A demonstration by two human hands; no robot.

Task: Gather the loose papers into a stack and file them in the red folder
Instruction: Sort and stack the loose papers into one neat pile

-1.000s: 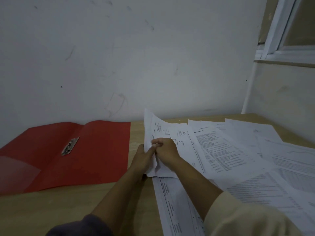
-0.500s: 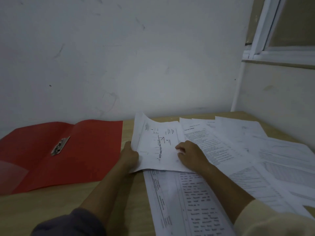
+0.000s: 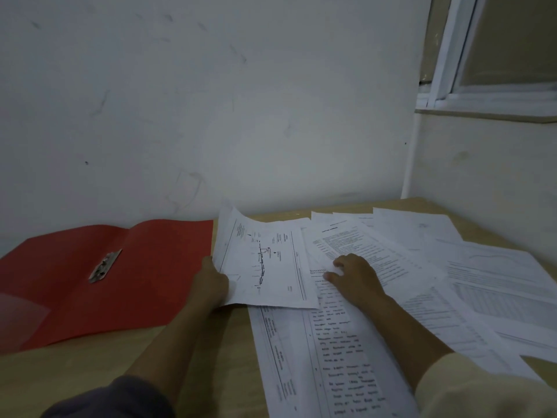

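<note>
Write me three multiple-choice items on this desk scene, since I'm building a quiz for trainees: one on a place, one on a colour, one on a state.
1. The red folder lies:
A) left of the papers
B) right of them
C) on top of them

2. The right sleeve is:
A) red
B) cream
C) black

3. The folder is:
A) shut
B) standing upright
C) open flat

Key:
1. A, it lies beyond the left hand, which holds a sheet at the papers' left end.
2. B, pale cream cloth shows at the lower right.
3. C, both flaps lie spread with the metal clip bare.
</note>
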